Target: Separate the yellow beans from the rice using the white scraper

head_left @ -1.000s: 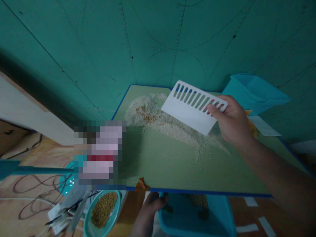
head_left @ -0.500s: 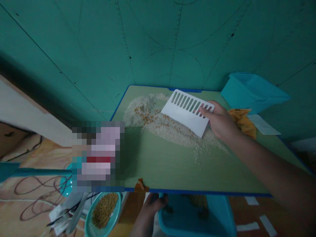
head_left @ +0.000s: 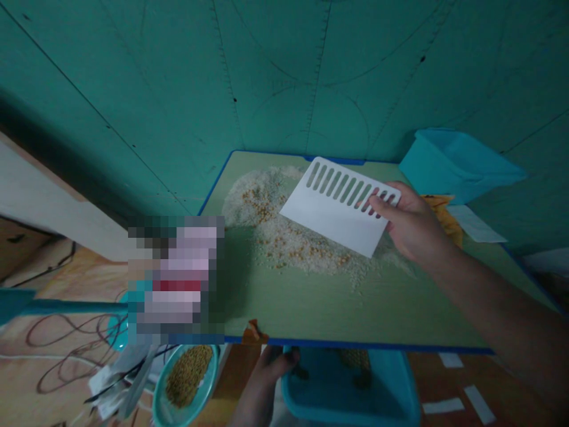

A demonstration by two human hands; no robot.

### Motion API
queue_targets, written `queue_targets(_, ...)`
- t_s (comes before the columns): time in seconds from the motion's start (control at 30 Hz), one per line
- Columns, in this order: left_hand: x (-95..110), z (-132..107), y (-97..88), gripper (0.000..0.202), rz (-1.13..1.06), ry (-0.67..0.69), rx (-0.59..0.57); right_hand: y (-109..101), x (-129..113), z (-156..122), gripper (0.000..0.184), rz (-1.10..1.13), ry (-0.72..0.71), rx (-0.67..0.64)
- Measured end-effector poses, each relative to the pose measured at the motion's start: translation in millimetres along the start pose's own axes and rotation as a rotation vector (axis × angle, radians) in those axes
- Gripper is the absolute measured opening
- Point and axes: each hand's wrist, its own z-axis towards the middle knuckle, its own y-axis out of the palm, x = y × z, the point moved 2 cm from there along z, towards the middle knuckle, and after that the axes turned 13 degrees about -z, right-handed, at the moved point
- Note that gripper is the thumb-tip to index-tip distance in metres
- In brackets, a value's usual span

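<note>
In my right hand (head_left: 411,216) is a white plastic board (head_left: 331,222) with a row of slots along its upper edge; my thumb presses on the slotted end. The board is tilted over a pile of white rice-like grains (head_left: 240,204). Yellow-brown kernels (head_left: 262,204) lie among these grains on the green tabletop (head_left: 311,308). Below the table's front edge, my left hand (head_left: 269,376) is closed at the left rim of a blue bin (head_left: 351,409). The bin holds some darker material, partly hidden by the tabletop.
A turquoise container (head_left: 457,163), an orange cloth (head_left: 444,210) and a white sheet (head_left: 475,224) are at the back right. A round turquoise basin (head_left: 189,379) of brown kernels stands lower left. Cables lie on the floor, and a green wall rises behind the table.
My right hand has drawn the board slightly right and toward me. More yellow-brown kernels now show on the near side of the pile. My left hand stays by the bin rim.
</note>
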Motion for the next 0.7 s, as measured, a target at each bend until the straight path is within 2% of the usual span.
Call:
queue_targets(0.1,3,1,-4.4,0.036,0.040,0.059,0.017,1,1,-2,0.022,0.005,0.006,-0.035)
queue_targets(0.23,8,1,-16.3,0.032,-0.011,-0.004,0.041,4,4,-8,0.021,-0.010,0.018,-0.101)
queue_targets(0.3,14,-1,-21.8,0.037,-0.080,-0.021,0.080,5,3,-12,0.019,-0.034,0.017,-0.129)
queue_targets(0.37,22,-4,-25.9,0.039,-0.118,0.021,0.123,5,1,-16,0.018,-0.060,0.015,-0.158)
queue_targets(0.5,36,-10,-34.1,0.033,-0.127,0.102,0.177,4,-7,-25,0.016,-0.091,-0.004,-0.166)
queue_targets(0.7,44,-17,-50.8,0.043,-0.132,0.089,0.307,9,-19,-42,0.014,-0.131,0.029,-0.250)
